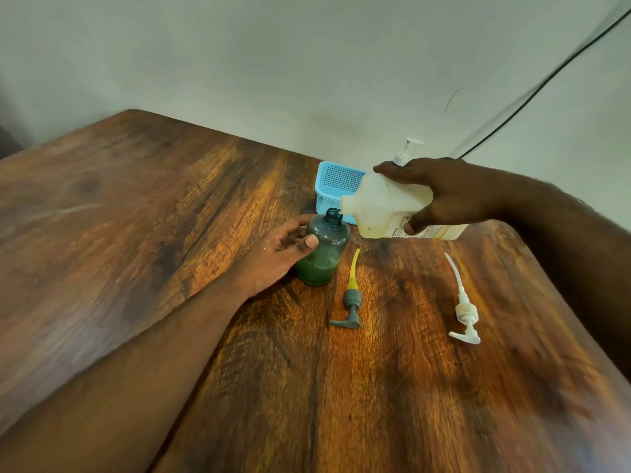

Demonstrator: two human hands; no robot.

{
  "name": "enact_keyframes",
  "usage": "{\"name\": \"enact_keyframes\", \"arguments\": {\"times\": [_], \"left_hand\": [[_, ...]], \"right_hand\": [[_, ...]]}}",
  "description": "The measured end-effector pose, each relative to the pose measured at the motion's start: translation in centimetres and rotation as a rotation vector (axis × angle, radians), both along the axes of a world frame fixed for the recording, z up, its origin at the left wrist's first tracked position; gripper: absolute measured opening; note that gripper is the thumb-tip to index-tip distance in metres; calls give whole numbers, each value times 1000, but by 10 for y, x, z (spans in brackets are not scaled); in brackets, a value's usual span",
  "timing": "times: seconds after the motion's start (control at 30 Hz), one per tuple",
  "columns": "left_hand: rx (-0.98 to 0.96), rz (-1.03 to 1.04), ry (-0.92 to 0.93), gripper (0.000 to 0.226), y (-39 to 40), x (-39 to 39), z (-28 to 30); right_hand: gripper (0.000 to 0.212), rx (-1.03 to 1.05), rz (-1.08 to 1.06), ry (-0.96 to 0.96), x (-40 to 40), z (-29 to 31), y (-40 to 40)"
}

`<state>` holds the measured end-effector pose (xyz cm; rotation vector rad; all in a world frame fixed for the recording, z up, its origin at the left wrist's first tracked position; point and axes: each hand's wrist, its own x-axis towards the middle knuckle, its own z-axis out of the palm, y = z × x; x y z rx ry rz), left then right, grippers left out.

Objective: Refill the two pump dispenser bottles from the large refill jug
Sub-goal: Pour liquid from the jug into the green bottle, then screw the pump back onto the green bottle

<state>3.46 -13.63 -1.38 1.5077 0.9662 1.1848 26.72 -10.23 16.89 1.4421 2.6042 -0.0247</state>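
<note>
The left hand point(280, 249) wraps the open grey bottle point(323, 250) standing on the table point(136, 199). The right hand point(450, 196) grips the tilted jug point(382, 203), whose rear is hidden. A second dispenser point(404, 153) peeks behind.

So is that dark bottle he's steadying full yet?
No, only partly full. Green liquid fills just the lower part of the dark bottle; above it the tinted wall looks empty, and its neck is open under the jug.

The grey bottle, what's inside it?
Green liquid fills the bottom part of the grey bottle; above that it looks empty. The left hand covers its left side.
</note>
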Motion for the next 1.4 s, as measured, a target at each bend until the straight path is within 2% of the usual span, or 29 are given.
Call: {"name": "enact_keyframes", "arguments": {"times": [0.1, 0.23, 0.37, 0.57, 0.8, 0.9, 1.03, 1.23, 1.33, 1.4], "left_hand": [[2, -11, -2, 38, 0, 0, 0], [15, -11, -4, 46, 0, 0, 0], [16, -1, -9, 51, 1, -1, -1], [25, -2, 17, 53, 3, -1, -4], [-8, 12, -13, 50, 2, 0, -4], [-37, 10, -37, 56, 1, 0, -3], [-52, -7, -32, 68, -1, 1, -3], [-65, -13, -31, 73, 0, 1, -3], [-63, -9, -20, 73, 1, 1, -4], [-73, -8, -25, 73, 1, 1, -4]], "right_hand": [[92, 0, -27, 92, 5, -12, -7], [88, -49, -115, 216, 14, -32, -15], [85, 82, -139, 330, 17, -53, -29], [86, 35, -241, 738, 26, -100, -38], [86, -35, -428, 1422, 37, -143, -37], [84, -37, -444, 1577, 38, -155, -36], [86, -115, -457, 1695, 41, -165, -35], [75, -108, -452, 1673, 39, -170, -41], [75, 194, -542, 1664, 37, -172, -61], [62, 391, -521, 1647, 36, -173, -76]]}}
